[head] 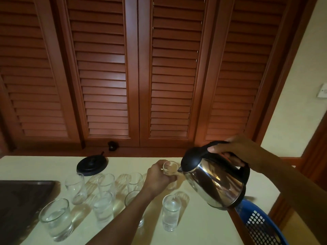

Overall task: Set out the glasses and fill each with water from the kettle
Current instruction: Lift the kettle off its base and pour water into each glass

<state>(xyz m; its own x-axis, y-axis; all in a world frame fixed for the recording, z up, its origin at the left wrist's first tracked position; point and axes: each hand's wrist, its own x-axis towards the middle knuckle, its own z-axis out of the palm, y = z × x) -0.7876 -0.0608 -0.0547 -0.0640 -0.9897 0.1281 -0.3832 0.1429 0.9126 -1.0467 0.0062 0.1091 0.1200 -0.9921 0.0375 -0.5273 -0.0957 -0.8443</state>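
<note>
Kettle tipped at far-right glass.
Right hand [237, 149] grips kettle [215, 181] handle; left hand [159, 175] wraps glass [170, 167] beside spout.

Pretty dim, warm light; glasses [106, 197] throw long shadows toward the back, kettle [215, 181] glares, edges warp fisheye-style.

Brown louvred shutter doors [138, 71] span the far wall; cream wall [300, 68] with a switch plate [322, 90] right; dim lighting.

Kettle, glasses, worktop: finishes

Kettle [215, 184]: mirror-polished metal body, matt black plastic handle under the fingers [223, 147]. Glasses [171, 213]: clear, glossy. Table [200, 230]: smooth, matt cream. Shutters [138, 68]: glossy wood.
</note>
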